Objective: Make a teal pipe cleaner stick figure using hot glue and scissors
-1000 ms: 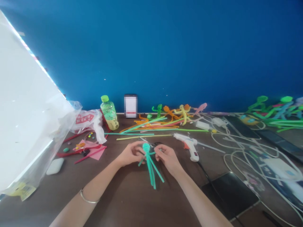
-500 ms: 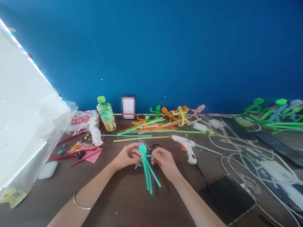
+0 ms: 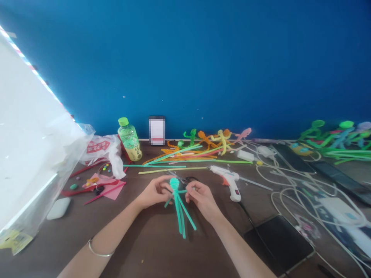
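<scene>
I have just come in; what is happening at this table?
A person's right hand pinches a side strip of a turquoise fuzzy-stick figure with a round coiled head and long straight strips. The left hand is at the figure's other side, its grip partly hidden. A white plastic glue gun lies to the right on the dark brown table.

The left hand (image 3: 154, 194) and right hand (image 3: 203, 200) hold a turquoise pipe-cleaner figure (image 3: 176, 195) between them over the dark tabletop (image 3: 139, 239), the right one pinching its side arm. Just behind lie scissors (image 3: 191, 179) and loose coloured stems (image 3: 173, 156). A white glue gun (image 3: 231, 177) rests to the right; a green-capped bottle (image 3: 129, 141) stands back left.
</scene>
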Demonstrator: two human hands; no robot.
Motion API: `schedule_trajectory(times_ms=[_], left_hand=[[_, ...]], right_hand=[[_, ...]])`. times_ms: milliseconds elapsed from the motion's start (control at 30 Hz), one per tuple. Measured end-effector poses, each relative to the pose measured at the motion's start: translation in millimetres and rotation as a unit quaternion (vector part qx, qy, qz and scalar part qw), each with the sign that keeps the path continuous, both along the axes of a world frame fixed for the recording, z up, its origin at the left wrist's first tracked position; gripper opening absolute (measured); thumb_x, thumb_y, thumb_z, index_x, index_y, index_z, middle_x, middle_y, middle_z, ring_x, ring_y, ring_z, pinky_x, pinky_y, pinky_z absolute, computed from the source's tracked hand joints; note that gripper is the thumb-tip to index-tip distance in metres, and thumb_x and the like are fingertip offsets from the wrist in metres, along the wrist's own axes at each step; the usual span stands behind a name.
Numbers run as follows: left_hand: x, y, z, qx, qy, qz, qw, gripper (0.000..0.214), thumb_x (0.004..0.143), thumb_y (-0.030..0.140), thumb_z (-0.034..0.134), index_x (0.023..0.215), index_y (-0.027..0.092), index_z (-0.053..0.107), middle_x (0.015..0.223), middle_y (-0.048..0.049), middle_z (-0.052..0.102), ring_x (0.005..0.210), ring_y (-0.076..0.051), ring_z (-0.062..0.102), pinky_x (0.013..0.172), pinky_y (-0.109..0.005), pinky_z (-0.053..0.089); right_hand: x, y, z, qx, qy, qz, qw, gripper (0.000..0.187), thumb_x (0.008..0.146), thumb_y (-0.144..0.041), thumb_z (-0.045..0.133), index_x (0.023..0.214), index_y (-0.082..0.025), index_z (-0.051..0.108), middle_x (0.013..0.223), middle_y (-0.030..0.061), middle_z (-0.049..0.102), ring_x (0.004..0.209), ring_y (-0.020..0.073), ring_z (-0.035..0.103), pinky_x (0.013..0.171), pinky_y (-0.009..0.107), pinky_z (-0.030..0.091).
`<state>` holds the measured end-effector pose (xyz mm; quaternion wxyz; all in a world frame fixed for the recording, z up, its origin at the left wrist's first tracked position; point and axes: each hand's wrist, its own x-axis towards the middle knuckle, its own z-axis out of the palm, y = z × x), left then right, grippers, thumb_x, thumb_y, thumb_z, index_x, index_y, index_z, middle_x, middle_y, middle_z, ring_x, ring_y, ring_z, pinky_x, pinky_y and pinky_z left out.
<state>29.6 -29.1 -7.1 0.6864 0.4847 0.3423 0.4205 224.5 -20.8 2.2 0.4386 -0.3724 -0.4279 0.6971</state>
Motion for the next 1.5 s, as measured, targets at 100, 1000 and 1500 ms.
schedule_trajectory(times_ms=[100, 1000, 1500], left_hand=[[-0.1, 0.2, -0.1, 0.002, -0.003, -0.001, 1.000, 0.064, 0.061, 0.014, 0.073, 0.120, 0.020, 0.049, 0.078, -0.0044, 0.066, 0.060, -0.014, 0.063, 0.060, -0.031, 0.055], [8.1, -3.6, 2.3, 0.015, 0.006, 0.039, 0.999, 0.062, 0.062, 0.017, 0.072, 0.119, 0.017, 0.049, 0.079, -0.0042, 0.066, 0.062, -0.016, 0.064, 0.060, -0.030, 0.054], [12.2, -3.2, 0.5, 0.073, 0.028, 0.031, 0.996, 0.061, 0.066, 0.022, 0.069, 0.123, 0.017, 0.048, 0.080, -0.0049, 0.058, 0.058, -0.008, 0.051, 0.048, -0.019, 0.042]], right_hand=[[0.5, 0.4, -0.8, 0.002, 0.004, 0.001, 1.000, 0.024, 0.067, -0.036, 0.070, 0.068, -0.017, 0.056, 0.052, -0.0028, 0.057, 0.046, 0.0087, 0.051, 0.049, 0.023, 0.040], [-3.0, -5.3, 0.1, 0.080, -0.160, 0.018, 0.984, 0.023, 0.067, -0.037, 0.068, 0.076, -0.016, 0.063, 0.072, 0.0013, 0.064, 0.064, 0.0136, 0.059, 0.064, 0.027, 0.048], [-7.1, -8.1, 3.2, 0.190, -0.239, -0.023, 0.952, 0.018, 0.069, -0.032, 0.062, 0.065, -0.015, 0.064, 0.066, 0.0022, 0.063, 0.064, 0.0152, 0.059, 0.060, 0.025, 0.048]])
